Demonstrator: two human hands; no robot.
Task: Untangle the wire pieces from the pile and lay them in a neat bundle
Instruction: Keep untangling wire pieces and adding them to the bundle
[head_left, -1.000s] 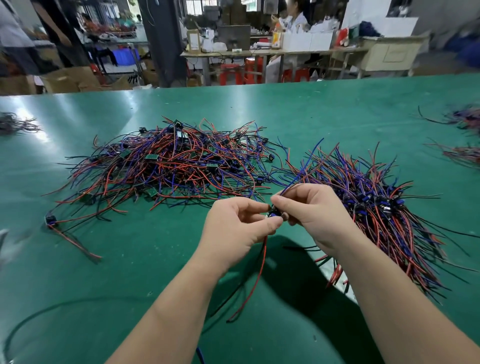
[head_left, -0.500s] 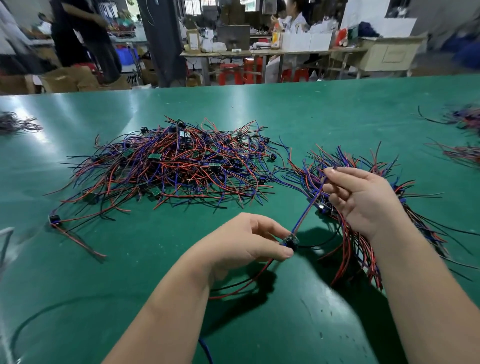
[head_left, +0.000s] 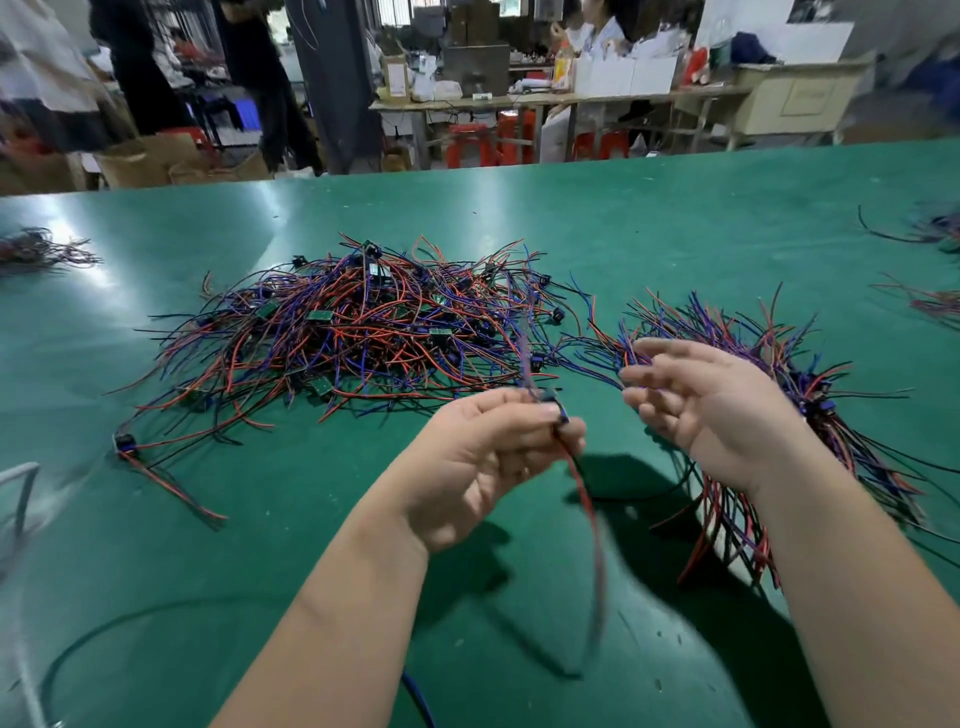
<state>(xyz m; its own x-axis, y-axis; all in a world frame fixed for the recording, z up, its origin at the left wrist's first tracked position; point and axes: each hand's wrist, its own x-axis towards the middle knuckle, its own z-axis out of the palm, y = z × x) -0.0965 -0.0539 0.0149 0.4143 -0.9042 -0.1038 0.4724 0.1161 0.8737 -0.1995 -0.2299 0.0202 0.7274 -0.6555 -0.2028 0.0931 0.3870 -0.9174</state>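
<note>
Pinching a single wire piece (head_left: 580, 483) at its small dark connector, the left hand (head_left: 483, 462) is raised above the green table (head_left: 675, 234), with thumb and forefinger closed on the connector and the other fingers curled in beneath the palm. From that pinch a purple lead stands upward, blurred, and red and dark leads trail down toward the near edge of the table, also blurred. The left forearm reaches in from the lower edge. The right hand (head_left: 717, 415) is held just beside it, apart from the wire, with its palm turned toward the left hand. Its fingers are spread and only loosely bent, and it holds nothing. It hovers over the near left part of the bundle (head_left: 831, 436), whose wires lie roughly parallel on the table to the right, their connectors gathered near the middle. The tangled pile (head_left: 363, 338) of red, blue and black wires lies beyond the left hand, further out on the table. One stray piece (head_left: 125, 445) lies apart at the pile's near left.
</note>
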